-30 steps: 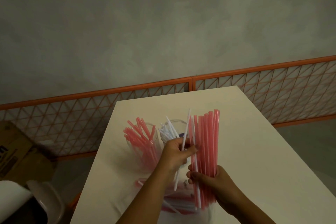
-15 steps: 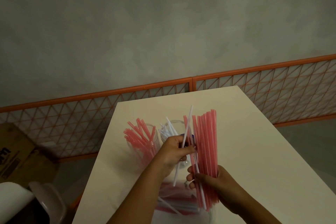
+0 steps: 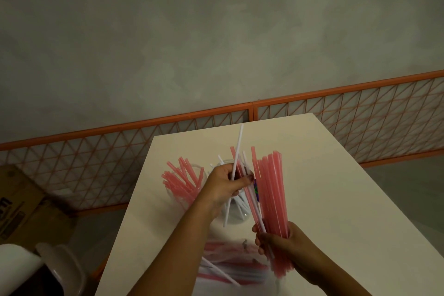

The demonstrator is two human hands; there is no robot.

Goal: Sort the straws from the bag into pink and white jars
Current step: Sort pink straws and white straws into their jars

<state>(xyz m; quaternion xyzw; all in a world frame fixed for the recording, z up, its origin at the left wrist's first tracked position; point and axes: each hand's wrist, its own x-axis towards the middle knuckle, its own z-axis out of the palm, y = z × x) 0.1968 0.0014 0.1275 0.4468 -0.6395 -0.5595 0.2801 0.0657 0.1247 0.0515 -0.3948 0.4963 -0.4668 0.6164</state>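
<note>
Your left hand (image 3: pixel 227 181) had its grip pinched on one white straw (image 3: pixel 236 166), lifted clear of the bundle and held over the white jar (image 3: pixel 240 209). Your right hand (image 3: pixel 283 247) had its grip wrapped round the foot of a mostly pink bundle (image 3: pixel 270 194), upright just beside that jar. The pink jar (image 3: pixel 186 181), to the left on the worktop (image 3: pixel 336 187), already held a good fan of straws. Nearest you, the bag (image 3: pixel 230 264) lay blurred with pink and white straws left inside, so I'd judge the sorting well begun but some way from finished.
</note>
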